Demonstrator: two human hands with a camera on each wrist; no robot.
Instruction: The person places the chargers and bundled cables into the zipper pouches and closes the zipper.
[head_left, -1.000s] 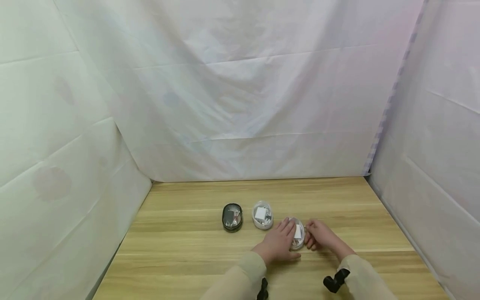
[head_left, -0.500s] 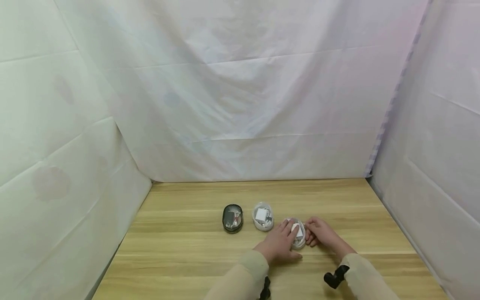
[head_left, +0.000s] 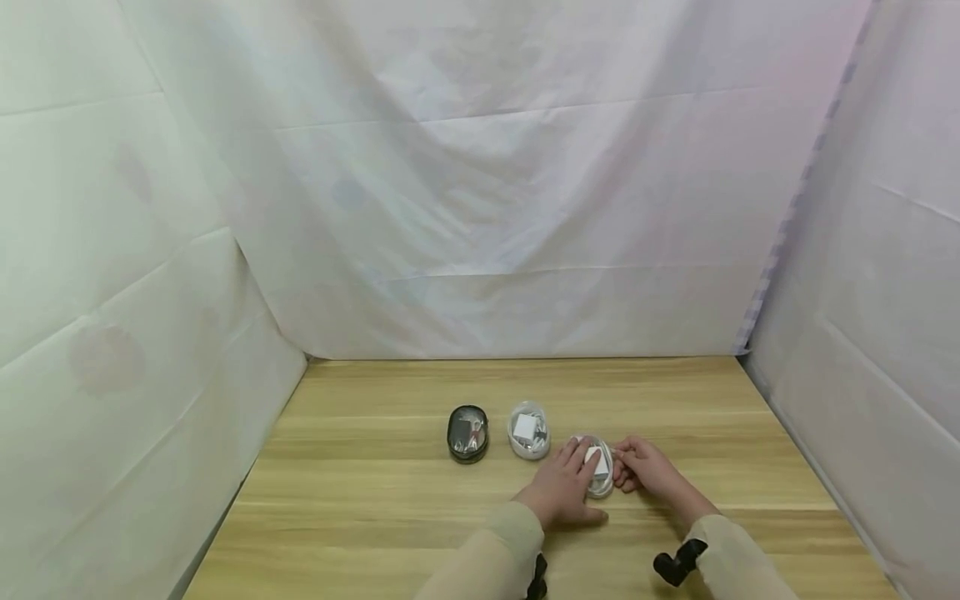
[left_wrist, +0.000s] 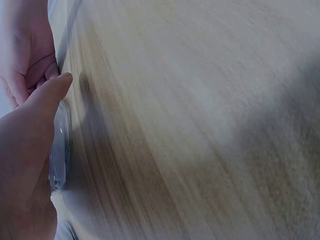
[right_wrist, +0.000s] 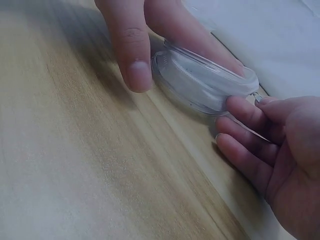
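Observation:
A clear oval zip case (head_left: 603, 486) with a white charger block and coiled white cable inside lies on the wooden table, right of its middle. My left hand (head_left: 561, 485) rests over its left side, fingers stretched across the top and thumb spread toward me on the table side. At the case's right edge, my right hand (head_left: 647, 468) pinches a small metal zipper pull (right_wrist: 256, 96) between thumb and index finger, the other fingers curled below. The right wrist view shows the case (right_wrist: 192, 82) from the side, its top closed over by clear plastic where it is visible.
A second clear case (head_left: 529, 432) with a white charger and cable stands left of my hands. Further left lies a black-rimmed case (head_left: 468, 435) with dark contents. White cloth (head_left: 480, 317) hangs behind the wooden table (head_left: 360, 500) and along both sides.
The head view shifts slightly. My left hand stays on the case and my right hand stays at its right edge, with only small finger movements.

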